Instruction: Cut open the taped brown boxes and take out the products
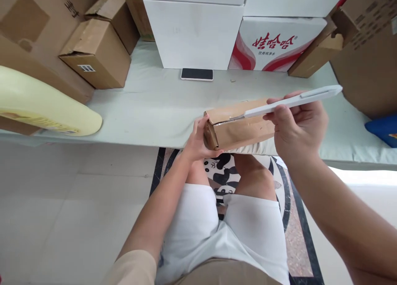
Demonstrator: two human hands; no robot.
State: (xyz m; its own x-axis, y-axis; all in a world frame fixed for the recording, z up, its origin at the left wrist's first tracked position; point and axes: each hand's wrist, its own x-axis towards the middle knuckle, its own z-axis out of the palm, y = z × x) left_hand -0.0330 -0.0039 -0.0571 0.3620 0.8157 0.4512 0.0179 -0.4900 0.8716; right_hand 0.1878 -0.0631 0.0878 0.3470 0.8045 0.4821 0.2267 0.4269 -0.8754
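A long, narrow brown cardboard box (245, 128) rests at the near edge of the pale table (155, 107). My left hand (198, 142) grips its left end, fingers wrapped round the corner. My right hand (294, 128) is closed on a white utility knife (297, 101), held level above the box. The knife's metal blade (232, 118) lies along the taped top seam of the box, near its left end.
A phone (197, 74) lies face up at the back of the table. White boxes (194, 32) and a red-and-white carton (276, 43) stand behind it. Brown cartons (96, 51) are stacked at the left and right. A pale yellow curved object (46, 107) overhangs the left edge.
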